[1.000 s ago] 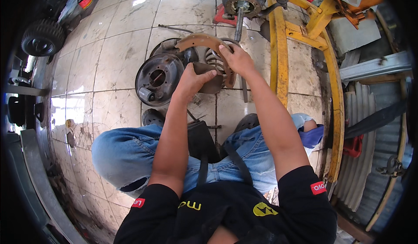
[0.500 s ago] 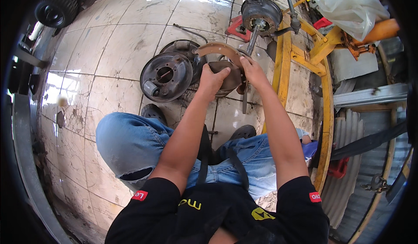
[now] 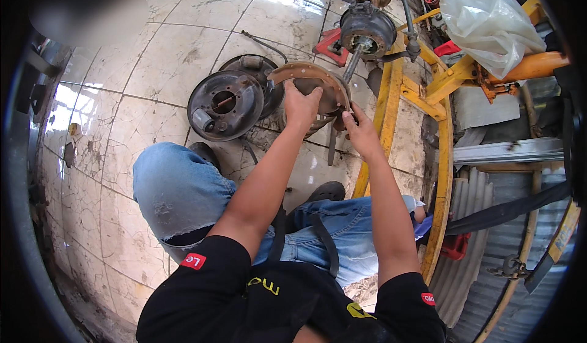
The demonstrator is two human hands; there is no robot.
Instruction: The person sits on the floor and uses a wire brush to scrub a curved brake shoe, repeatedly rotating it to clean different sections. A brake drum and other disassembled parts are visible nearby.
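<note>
Head: left hand (image 3: 302, 107) pinches dark piece (image 3: 328, 100), right hand (image 3: 362, 132) pinches brake shoe (image 3: 310, 71).

The rusty-brown, crescent-shaped metal brake shoe (image 3: 313, 72), its surface worn and marked with small holes, is held raised, arching away from the person; one end points left, the other curves down to the right hand (image 3: 362, 132). The thin, dark grey-brown sheet (image 3: 329, 100), gripped by the left hand (image 3: 301, 106), sits within the curve.
</note>
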